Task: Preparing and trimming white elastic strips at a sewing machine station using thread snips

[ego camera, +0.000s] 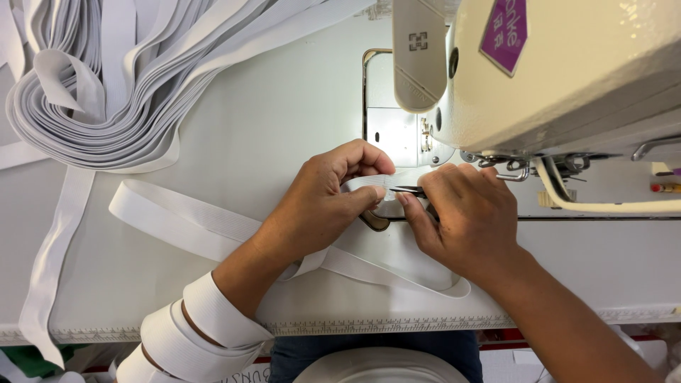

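Where the fingertips meet, just in front of the sewing machine's needle area, both hands work on 1 folded end of white elastic band. Left hand: fingers curled and pressed together, thumb and forefinger pinching the folded end of the band against the machine bed. Right hand: fingers drawn together, thumb and forefinger gripping small dark thread snips; the blade tips lie on or just above the pinched band, contact not resolvable.

Outward from the pinch: the same band runs back under the left palm, loops flat across the white table toward the front edge, and 1 length passes under the right wrist. Several finished loops of band sit stacked around the left forearm like cuffs.

Farther out: a metal needle plate lies beyond the hands, beneath the cream machine head. A large folded pile of white elastic occupies the far left of the table, with strands trailing off the front edge. A measuring scale runs along the table's near edge.
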